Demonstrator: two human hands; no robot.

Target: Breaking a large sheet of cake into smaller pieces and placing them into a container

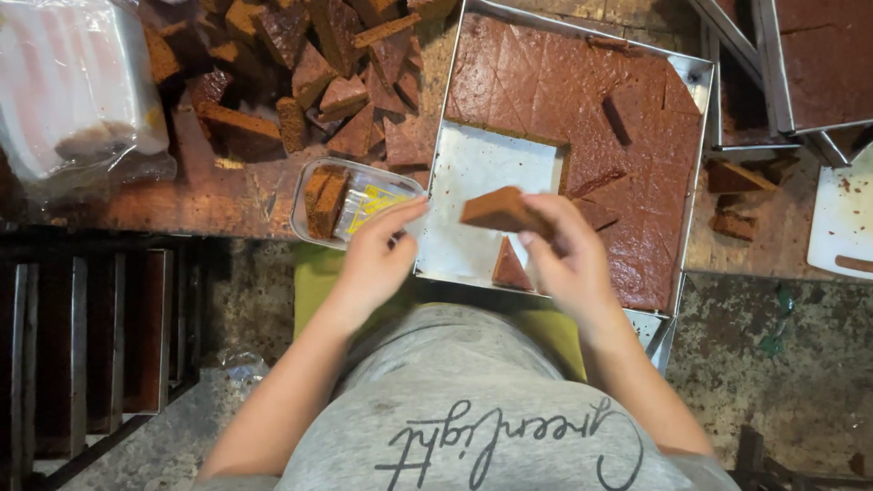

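My right hand [568, 259] holds a brown triangular cake piece [500, 211] above a square metal tray [691, 73]. The tray carries a brown slab of cake [637, 136] scored into pieces, with one bare corner where pieces have been taken out. A single loose wedge [509, 268] lies in that bare patch. My left hand [377, 255] rests with its fingers on the rim of a clear plastic container [359, 205], which holds two cake pieces at its left end.
A heap of cut cake pieces [309, 82] lies on the wooden table behind the container. A stack of clear plastic packaging [77, 86] sits at far left. More trays of cake [818, 64] stand at top right, with a white board [841, 218] below them.
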